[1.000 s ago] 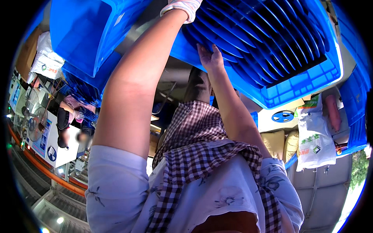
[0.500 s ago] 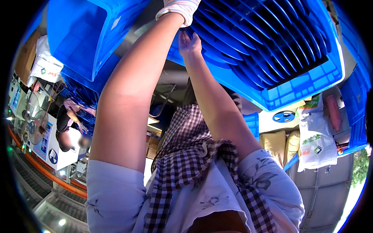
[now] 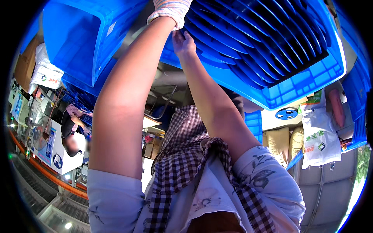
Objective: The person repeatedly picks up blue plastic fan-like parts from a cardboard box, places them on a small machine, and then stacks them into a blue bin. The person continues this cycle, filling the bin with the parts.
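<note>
My left hand (image 3: 171,11), in a white striped knit glove, reaches to the top edge, where its fingers are cut off. Just below its cuff is my bare right hand (image 3: 184,43), palm partly showing, thumb apart from the fingers; the fingertips are partly hidden by the glove. Both hands are at the left end of a large blue crate (image 3: 307,83). Inside the crate stand several thin blue discs (image 3: 248,40) on edge in a row, like reel flanges. I cannot make out anything held in either hand.
Another blue crate (image 3: 99,50) stands tilted at upper left. To the right are a blue reel (image 3: 286,113), a white printed bag (image 3: 320,136) and tan packages (image 3: 278,141). A person (image 3: 72,128) works at a white table at far left, near a fan (image 3: 40,134).
Both hands have shifted slightly left in view, staying close together beside the crate. The distant person's arms have moved. The discs look unchanged.
</note>
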The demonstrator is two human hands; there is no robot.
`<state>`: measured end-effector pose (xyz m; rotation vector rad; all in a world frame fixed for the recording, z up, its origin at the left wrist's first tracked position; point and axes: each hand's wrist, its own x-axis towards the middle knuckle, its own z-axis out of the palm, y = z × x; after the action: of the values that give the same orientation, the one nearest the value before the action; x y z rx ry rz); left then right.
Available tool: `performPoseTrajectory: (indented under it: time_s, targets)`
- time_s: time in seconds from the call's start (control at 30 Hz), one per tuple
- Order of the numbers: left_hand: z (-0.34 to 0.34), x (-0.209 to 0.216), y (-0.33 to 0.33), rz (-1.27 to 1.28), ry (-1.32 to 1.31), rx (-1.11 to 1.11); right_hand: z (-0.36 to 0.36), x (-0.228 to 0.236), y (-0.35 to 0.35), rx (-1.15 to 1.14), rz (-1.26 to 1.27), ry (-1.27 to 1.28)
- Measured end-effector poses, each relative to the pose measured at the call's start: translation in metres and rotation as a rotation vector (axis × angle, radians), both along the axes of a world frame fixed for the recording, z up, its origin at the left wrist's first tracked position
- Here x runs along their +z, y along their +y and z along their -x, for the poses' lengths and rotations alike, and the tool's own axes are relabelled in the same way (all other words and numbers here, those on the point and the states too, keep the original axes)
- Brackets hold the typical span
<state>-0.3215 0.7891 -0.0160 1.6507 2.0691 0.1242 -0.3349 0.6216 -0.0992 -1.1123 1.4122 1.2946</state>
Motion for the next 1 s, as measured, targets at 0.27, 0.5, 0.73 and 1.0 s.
performPoseTrajectory:
  time_s: [0.27,0.5,0.73,1.0]
  targets:
    - [0.002,-0.003,0.001,0.003,-0.003,-0.023,-0.062,0.082,-0.034,0.471,-0.460,0.146]
    - [0.006,0.004,0.003,0.029,0.013,-0.013,-0.201,0.155,-0.095,1.026,-0.538,-0.204]
    - [0.018,0.005,0.003,0.028,-0.064,0.021,-0.494,0.090,-0.202,1.563,0.036,-1.565]
    - [0.057,-0.003,-0.034,0.440,-0.292,0.131,-0.546,0.069,-0.158,1.073,-0.276,-0.772]
